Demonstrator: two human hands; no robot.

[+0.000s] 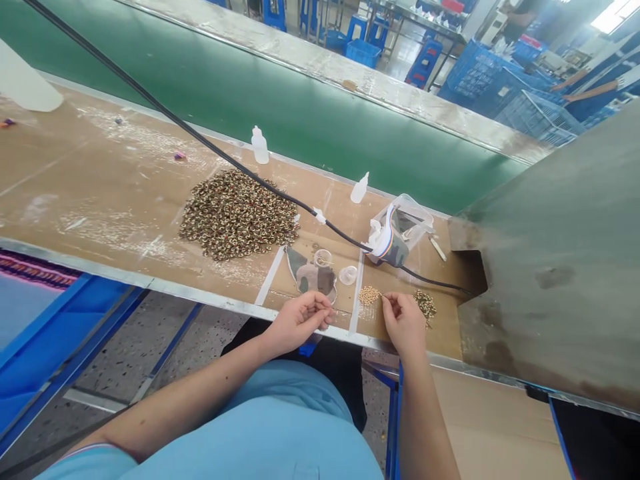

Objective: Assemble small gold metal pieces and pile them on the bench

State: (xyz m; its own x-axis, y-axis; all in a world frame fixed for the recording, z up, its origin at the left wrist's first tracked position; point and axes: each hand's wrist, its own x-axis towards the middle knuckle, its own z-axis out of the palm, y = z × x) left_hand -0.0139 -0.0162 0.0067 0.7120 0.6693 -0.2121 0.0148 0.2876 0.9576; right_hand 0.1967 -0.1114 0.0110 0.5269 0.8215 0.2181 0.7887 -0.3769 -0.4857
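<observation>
My left hand [300, 321] hangs over the front metal edge of the brown work surface [100, 173], its fingertips pinched together. My right hand [404, 325] rests on the surface, with its fingers bunched beside a small heap of beige beads [369, 295]. Whether either hand pinches something tiny is too small to tell. To the right of my right hand lies a small heap of speckled brown rings [425, 304]. A much larger heap of these rings [237, 215] spreads further back. A camouflage fabric piece [311, 279] lies ahead of my left hand, near two small clear plastic cups [323, 258].
A black cable [210, 143] crosses above the surface. Two white squeeze bottles [260, 145] stand near the back, and a plastic bag of camouflage fabric [395, 240] lies nearby. A grey metal panel [550, 267] rises at right. Blue crates [500, 87] stand beyond a green belt [280, 100].
</observation>
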